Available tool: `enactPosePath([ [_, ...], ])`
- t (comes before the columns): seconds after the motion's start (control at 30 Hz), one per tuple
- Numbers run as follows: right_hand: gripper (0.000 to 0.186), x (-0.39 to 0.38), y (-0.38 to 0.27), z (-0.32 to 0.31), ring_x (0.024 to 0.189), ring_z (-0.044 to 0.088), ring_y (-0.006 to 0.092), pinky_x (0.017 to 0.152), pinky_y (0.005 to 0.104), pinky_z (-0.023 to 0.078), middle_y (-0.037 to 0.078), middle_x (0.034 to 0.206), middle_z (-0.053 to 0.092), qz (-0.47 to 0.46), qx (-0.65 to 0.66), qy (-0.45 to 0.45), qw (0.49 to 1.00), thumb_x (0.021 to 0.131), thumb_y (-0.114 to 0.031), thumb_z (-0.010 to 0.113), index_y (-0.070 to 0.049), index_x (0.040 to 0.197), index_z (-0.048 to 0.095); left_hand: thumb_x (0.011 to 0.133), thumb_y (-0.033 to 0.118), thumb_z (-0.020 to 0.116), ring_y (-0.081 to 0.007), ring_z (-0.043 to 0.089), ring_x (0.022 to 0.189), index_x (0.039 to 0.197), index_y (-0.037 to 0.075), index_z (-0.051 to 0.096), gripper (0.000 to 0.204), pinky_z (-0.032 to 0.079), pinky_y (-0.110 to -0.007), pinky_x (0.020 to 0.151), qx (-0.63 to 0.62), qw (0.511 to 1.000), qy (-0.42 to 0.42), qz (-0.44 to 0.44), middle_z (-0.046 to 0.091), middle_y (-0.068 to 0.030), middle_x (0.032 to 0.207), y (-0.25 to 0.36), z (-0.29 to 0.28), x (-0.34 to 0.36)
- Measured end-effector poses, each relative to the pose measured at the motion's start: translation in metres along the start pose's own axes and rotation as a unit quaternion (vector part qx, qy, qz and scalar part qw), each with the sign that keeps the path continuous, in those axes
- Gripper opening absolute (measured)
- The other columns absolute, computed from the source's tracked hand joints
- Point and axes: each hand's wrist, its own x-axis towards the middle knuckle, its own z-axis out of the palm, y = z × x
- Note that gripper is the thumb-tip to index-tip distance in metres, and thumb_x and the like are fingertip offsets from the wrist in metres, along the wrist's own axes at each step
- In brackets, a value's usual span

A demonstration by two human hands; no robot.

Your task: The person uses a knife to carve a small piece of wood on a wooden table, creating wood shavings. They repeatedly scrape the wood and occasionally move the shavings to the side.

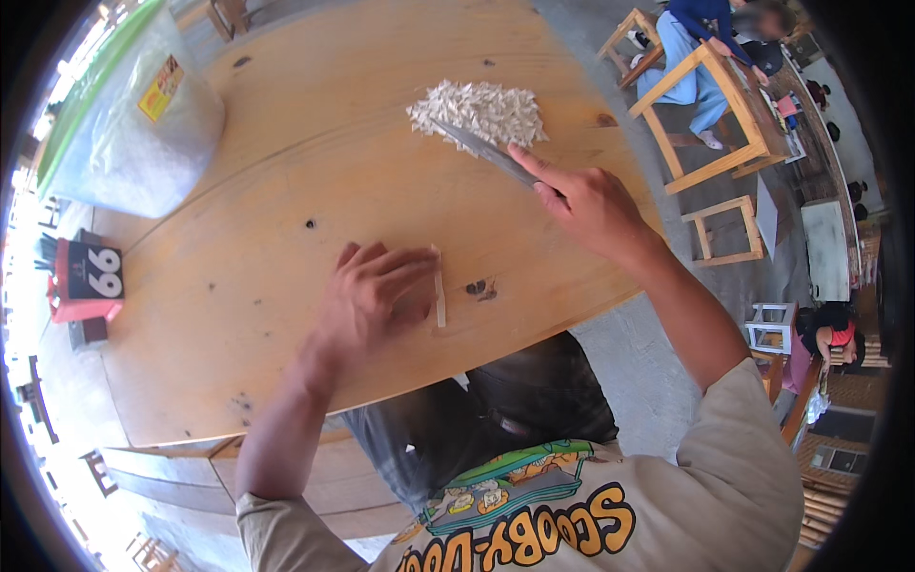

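Observation:
My right hand [586, 210] is closed round a long steel knife [486, 148], whose tip reaches the edge of a pile of small whitish chips [481, 105] on the wooden table [210, 353]. My left hand [372, 291], slightly smeared, has bent fingers at the upper end of a thin pale strip [439, 303] lying nearer my body; whether they grip it I cannot tell.
A large clear bag [148, 133] and a red-and-black container [81, 296] stand at left. Beyond the table's right edge are wooden stools [720, 229], a seated person in blue [686, 57] and another person in black and red [824, 338].

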Motion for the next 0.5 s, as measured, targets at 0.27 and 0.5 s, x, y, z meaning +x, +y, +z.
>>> enactPosePath([
  [0.27,0.080,-0.042,-0.025,-0.006,0.063,0.067,0.0272,0.064,0.0451,0.061,0.010,0.078,0.066,-0.165,0.024,-0.051,0.985,0.097,-0.004,0.083,-0.027,0.172,0.067,0.091,0.031,0.096,-0.0218,0.074,0.111,0.131,0.022,0.090,0.042,0.054,-0.042,0.101,0.039,0.998,-0.022,0.050,0.082,0.0052,0.148,-0.007,0.001,0.000],
  [0.5,0.083,-0.057,-0.024,0.002,0.065,0.071,0.0242,0.061,0.0418,0.063,0.008,0.080,0.071,-0.196,0.020,-0.027,0.980,0.093,-0.003,0.085,-0.025,0.171,0.069,0.088,0.026,0.099,-0.0210,0.073,0.102,0.122,0.021,0.093,0.035,0.053,-0.040,0.097,0.043,0.998,-0.001,0.041,0.087,0.0073,0.139,-0.004,0.006,0.001],
])
